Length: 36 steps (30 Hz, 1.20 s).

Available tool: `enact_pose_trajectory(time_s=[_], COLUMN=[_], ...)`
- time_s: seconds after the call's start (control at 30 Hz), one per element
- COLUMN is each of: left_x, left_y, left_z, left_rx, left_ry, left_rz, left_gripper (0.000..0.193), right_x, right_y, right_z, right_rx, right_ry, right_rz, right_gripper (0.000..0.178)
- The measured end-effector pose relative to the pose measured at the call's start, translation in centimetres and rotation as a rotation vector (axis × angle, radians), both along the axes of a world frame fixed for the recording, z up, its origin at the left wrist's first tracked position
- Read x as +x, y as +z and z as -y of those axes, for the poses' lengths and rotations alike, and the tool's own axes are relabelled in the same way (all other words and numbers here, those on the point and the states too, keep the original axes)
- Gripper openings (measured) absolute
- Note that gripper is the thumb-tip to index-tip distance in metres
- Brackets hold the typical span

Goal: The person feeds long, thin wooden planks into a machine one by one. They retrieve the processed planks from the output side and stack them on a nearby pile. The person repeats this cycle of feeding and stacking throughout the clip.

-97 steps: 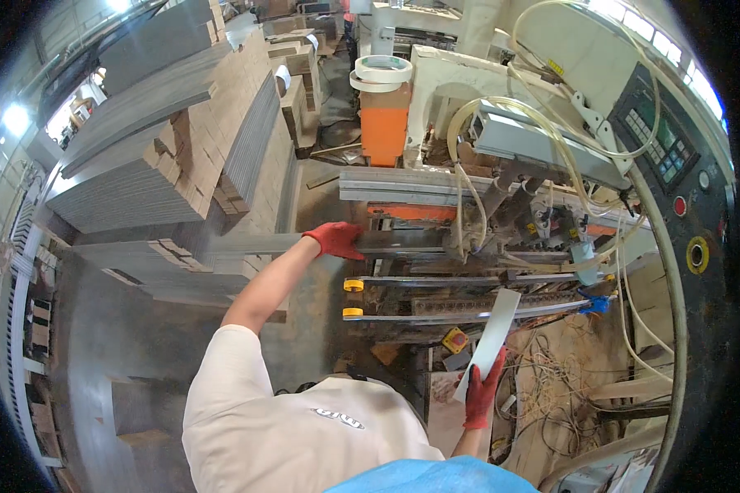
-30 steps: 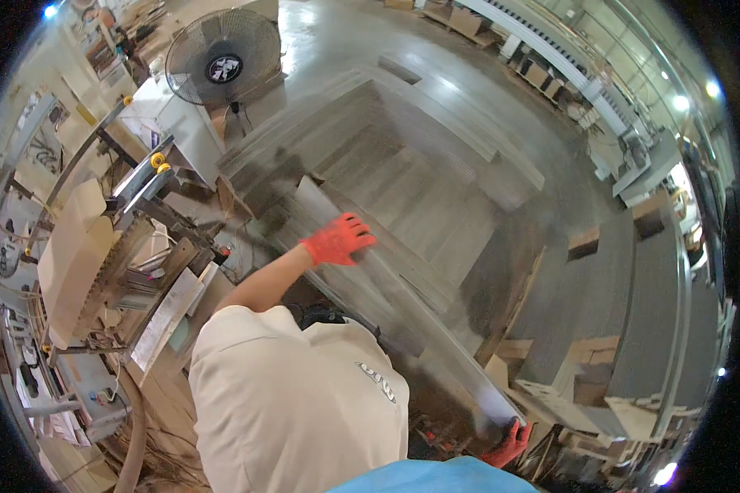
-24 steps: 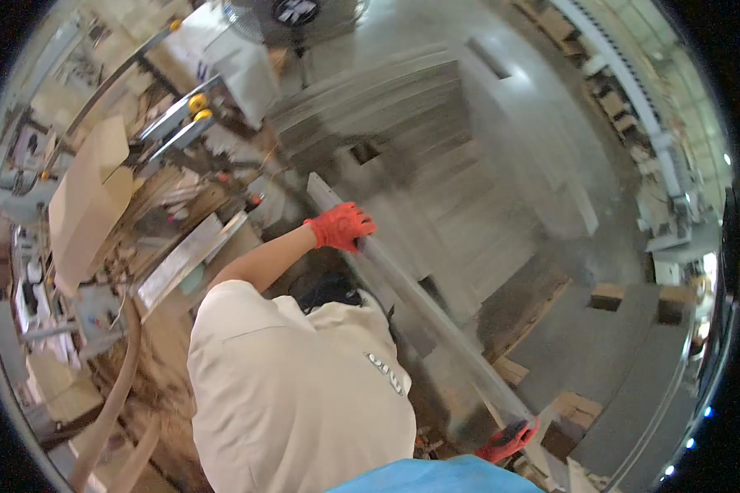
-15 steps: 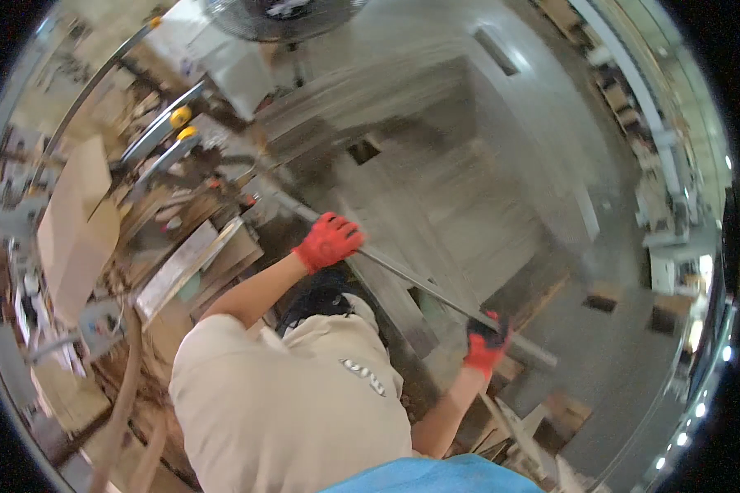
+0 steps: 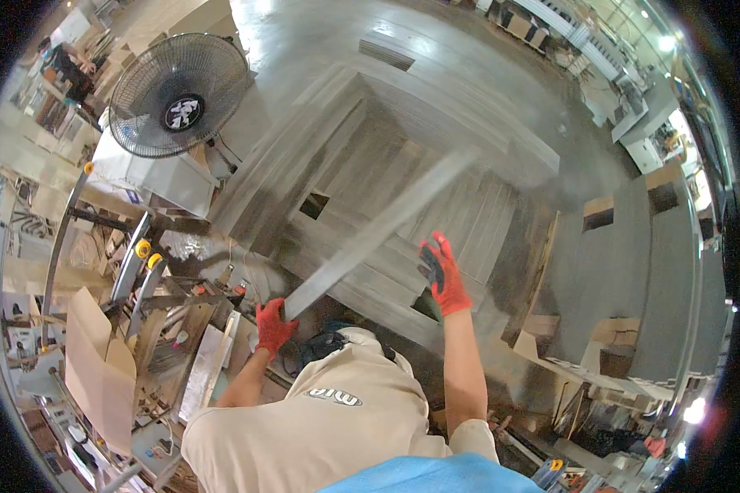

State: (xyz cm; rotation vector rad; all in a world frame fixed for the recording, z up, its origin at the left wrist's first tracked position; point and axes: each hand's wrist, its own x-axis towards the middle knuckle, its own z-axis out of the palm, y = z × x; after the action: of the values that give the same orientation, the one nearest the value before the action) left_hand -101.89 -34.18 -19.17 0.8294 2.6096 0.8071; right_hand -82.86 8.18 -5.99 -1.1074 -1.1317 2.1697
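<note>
My left hand (image 5: 276, 327), in a red glove, is closed around the near end of a long, thin grey strip (image 5: 370, 234). The strip slants away from me to the far right and is blurred toward its far end. To the right of the strip, my right hand (image 5: 446, 275), in a red glove with a dark palm, is raised with its fingers apart and nothing in it. Below and beyond both hands lie grey boards (image 5: 362, 189), laid side by side with rectangular gaps at their edges.
A black pedestal fan (image 5: 178, 94) stands at the far left. Left of me are rails with yellow wheels (image 5: 144, 248), a bent cardboard piece (image 5: 99, 370) and scattered offcuts. A stack of grey panels (image 5: 625, 271) is at my right. Another person (image 5: 72, 72) is in the far left background.
My right hand has let go of the strip and opened. My left hand has drawn nearer and leftward, and the strip has swung to point toward the far right.
</note>
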Motion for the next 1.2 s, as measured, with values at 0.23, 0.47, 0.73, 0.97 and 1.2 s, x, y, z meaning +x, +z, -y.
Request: enact_pose_trajectory(time_s=[0.23, 0.47, 0.73, 0.97, 1.2], left_x=[-9.0, -18.6, -22.0, -25.0, -25.0], left_y=[1.4, -1.6, -3.5, -6.4, -7.7], left_z=[-8.1, -13.9, -18.1, -20.1, -21.6], left_rx=[-0.21, -0.32, -0.435, -0.571, -0.687], left_ry=[0.23, 0.317, 0.499, 0.537, 0.58], left_rz=[-0.207, -0.386, -0.317, -0.406, -0.423], left_gripper=[0.07, 0.067, 0.076, 0.076, 0.075], right_x=[12.3, 25.8, 36.5, 37.1, 35.0], right_y=[-10.2, -18.1, -24.2, -22.2, -17.5], right_z=[7.1, 15.8, 27.1, 31.3, 32.1], right_rx=[-0.294, -0.325, -0.356, -0.478, -0.473], right_ry=[-0.02, -0.372, -0.687, -0.597, -0.586], right_rz=[0.114, 0.284, 0.337, 0.55, 0.599], right_gripper=[0.052, 0.025, 0.017, 0.017, 0.018])
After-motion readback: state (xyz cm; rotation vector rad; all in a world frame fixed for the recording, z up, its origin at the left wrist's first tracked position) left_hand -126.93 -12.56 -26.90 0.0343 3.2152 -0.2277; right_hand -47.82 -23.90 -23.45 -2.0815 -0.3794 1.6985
